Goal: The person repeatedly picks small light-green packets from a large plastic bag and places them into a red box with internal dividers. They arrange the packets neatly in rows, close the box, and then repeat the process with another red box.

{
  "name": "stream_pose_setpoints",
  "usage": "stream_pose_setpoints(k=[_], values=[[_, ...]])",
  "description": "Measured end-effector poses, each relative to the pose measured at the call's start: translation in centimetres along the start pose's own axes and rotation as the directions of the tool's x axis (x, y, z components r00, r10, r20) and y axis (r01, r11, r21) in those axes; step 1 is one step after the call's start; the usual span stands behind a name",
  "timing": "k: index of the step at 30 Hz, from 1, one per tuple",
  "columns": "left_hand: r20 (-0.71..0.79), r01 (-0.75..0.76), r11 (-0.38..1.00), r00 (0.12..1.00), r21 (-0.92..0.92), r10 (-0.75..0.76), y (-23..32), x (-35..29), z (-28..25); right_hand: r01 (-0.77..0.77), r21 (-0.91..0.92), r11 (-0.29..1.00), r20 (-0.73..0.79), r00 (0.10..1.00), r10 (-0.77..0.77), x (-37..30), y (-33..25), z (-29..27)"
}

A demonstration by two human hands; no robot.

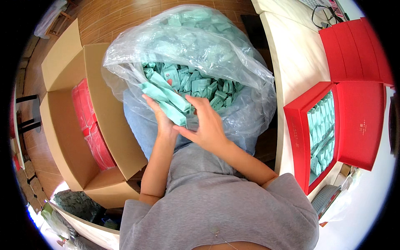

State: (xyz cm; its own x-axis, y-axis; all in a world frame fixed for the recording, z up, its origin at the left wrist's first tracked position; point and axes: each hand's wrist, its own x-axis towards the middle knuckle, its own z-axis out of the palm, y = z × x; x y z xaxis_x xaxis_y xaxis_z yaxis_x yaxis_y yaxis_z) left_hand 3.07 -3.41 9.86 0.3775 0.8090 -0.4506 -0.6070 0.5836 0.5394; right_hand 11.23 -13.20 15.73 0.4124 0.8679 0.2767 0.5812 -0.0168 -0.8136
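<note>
Both of my hands hold a row of small mint-green packets, lying side by side and slanting over the bag's mouth. My left hand is closed around the row from below and the left, its palm partly hidden by the packets. At the near right end of the row, my right hand has its thumb and fingers closed on it. Just beyond them, a big clear plastic bag gapes open, with many loose mint-green packets heaped inside.
To the left stands an open cardboard box with red wrapped packs inside. On the cream table at the right, an open red gift box contains rows of mint-green packets. A red ridged piece lies beyond it.
</note>
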Motion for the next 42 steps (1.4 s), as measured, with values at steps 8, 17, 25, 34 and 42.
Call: stream_pose_setpoints(k=[8,17,25,34,42], values=[[-0.043,-0.187,0.981,0.981,0.045,0.189,-0.2,0.3,-0.8,0.080,-0.061,0.995,-0.063,0.995,-0.084,-1.7,-1.0,-0.3],[0.013,-0.245,0.966,0.969,-0.081,0.247,0.8,-1.3,0.2,0.103,-0.059,0.993,-0.007,0.995,-0.104,-1.9,-1.7,-1.0],[0.193,-0.452,0.719,0.888,0.527,0.417,-4.2,-2.9,1.9,0.009,-0.186,0.983,-0.222,0.974,-0.051,-1.2,-3.3,-5.3],[0.668,-0.254,0.893,0.741,0.371,-0.067,-8.9,-10.6,11.9,-0.290,-0.165,0.943,-0.359,0.908,0.217,-13.8,-6.1,-27.3],[0.657,-0.116,0.884,0.714,0.454,-0.243,-9.6,-11.2,10.5,-0.876,-0.138,0.462,-0.414,0.474,0.777,-24.2,-7.5,-36.6]])
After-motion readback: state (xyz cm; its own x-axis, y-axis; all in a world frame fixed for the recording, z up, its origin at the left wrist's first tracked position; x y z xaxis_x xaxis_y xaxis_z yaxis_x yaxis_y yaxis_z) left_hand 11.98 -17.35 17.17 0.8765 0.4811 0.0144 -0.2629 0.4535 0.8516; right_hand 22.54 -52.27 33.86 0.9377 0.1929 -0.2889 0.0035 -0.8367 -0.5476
